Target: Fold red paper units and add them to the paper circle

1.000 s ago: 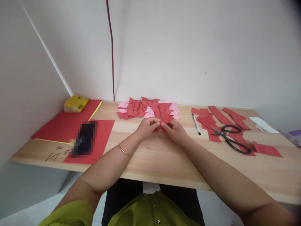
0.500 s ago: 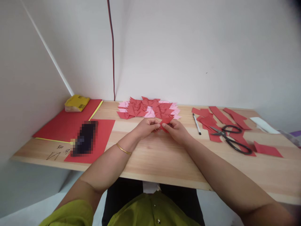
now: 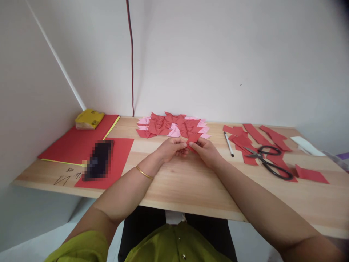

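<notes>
Both of my hands meet over the middle of a wooden table (image 3: pixel 185 185). My left hand (image 3: pixel 171 148) and my right hand (image 3: pixel 205 150) pinch a small folded piece of red paper (image 3: pixel 193 139) between their fingertips, just above the tabletop. Right behind the hands lies a spread of several folded red and pink paper pieces (image 3: pixel 171 126). A gold bangle (image 3: pixel 144 173) circles my left wrist.
Black scissors (image 3: pixel 268 160) lie on red paper strips (image 3: pixel 252 136) at the right, with a pen (image 3: pixel 228 143) beside them. At the left are red sheets (image 3: pixel 76 140), a blurred dark object (image 3: pixel 98 160) and a yellow packet (image 3: pixel 89 119). A white sheet (image 3: pixel 305 143) sits far right.
My hands stay pinched on the red piece and have shifted very slightly; the fingers work the fold. Nothing else on the table has moved.
</notes>
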Available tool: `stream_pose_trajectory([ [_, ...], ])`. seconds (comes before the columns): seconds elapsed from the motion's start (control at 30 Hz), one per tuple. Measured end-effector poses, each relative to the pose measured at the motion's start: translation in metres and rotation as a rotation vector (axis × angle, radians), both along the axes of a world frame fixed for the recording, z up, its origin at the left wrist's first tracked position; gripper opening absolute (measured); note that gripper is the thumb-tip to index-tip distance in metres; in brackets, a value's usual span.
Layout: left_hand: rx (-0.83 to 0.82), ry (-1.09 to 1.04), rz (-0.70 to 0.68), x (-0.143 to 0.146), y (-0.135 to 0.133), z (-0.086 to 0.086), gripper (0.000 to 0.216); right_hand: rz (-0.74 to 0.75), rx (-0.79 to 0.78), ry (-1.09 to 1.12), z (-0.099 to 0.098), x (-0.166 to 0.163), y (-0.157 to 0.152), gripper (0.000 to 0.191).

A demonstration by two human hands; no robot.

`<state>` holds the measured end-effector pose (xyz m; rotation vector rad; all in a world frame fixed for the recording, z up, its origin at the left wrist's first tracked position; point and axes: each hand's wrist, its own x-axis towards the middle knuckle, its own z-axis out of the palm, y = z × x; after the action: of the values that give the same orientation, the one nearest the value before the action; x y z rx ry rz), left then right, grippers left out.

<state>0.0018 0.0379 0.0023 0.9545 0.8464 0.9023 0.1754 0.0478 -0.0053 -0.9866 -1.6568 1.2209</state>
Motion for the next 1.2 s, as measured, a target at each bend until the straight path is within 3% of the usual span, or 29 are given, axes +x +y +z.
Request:
stream_pose_trajectory([
  [0.3,0.13,0.139,0.056,0.0048,-0.0002,-0.0026,0.014,0.033,0.067,-0.058,0.0033,0.0005,0.0007,0.024],
  [0.57,-0.002,0.079,0.054,0.0021,0.0004,-0.0005,0.014,-0.011,0.121,-0.163,0.0021,0.0003,0.0009,0.028],
  [0.87,-0.033,0.057,0.006,0.0034,-0.0007,0.0009,0.009,-0.062,0.18,-0.239,-0.0012,0.0,0.0,0.026],
  [1.07,-0.065,0.024,-0.028,0.002,-0.0016,0.0024,0.012,-0.008,0.132,-0.229,0.0003,0.0033,0.0021,0.029],
  [1.2,-0.066,-0.024,-0.092,-0.0014,-0.0014,0.0023,0.016,0.06,0.082,-0.103,0.0019,0.004,0.0012,0.029],
])
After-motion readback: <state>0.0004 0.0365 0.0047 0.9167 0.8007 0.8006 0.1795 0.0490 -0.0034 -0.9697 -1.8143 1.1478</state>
